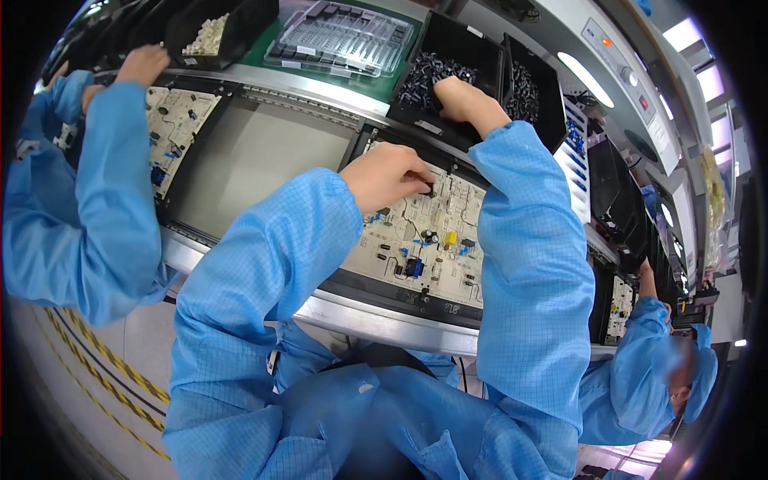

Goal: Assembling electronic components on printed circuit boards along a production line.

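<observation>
I have the left hand (390,178) bent over the circuit board (453,276), fingertips pinched in close; a dark speck shows at them, but I can't tell if that grip holds it. The board lies face up in a dark frame (376,290) on the bench (368,317), presumably to keep it steady. My right hand (466,102) dips into the black bin (462,38), its fingertips hidden among small dark parts (418,82), so that grip I can't judge. The bin sits just behind the board, likely for short reach.
</observation>
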Demonstrator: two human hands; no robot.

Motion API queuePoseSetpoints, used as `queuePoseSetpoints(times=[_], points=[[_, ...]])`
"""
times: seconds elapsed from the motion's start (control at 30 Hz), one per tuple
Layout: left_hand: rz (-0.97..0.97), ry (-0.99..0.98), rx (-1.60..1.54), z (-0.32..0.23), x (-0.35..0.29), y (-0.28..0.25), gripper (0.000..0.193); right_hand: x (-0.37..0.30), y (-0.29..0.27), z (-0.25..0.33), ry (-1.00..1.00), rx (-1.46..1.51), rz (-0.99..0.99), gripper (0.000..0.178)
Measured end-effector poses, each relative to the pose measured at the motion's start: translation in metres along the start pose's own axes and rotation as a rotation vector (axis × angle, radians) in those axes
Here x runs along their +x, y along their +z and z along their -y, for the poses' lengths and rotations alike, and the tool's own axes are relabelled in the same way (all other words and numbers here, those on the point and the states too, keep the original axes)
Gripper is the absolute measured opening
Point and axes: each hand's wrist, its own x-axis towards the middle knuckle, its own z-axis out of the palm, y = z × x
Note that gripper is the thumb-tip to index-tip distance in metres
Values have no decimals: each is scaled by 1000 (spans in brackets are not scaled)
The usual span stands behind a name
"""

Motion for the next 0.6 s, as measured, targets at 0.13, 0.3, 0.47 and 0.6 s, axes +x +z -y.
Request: queuePoseSetpoints(times=[0.13,0.3,0.47,0.6], points=[[69,53,87,-14,26,13,19,2,-5,2,-46,-16,-11,22],[225,23,298,-12,61,50,13,9,9,-1,-86,-3,-32,21],[333,-63,427,-2,75,53,9,1,17,-13,-168,58,-164,12],[390,-71,422,3,72,49,12,-11,17,-5,-158,-84,-260,9]])
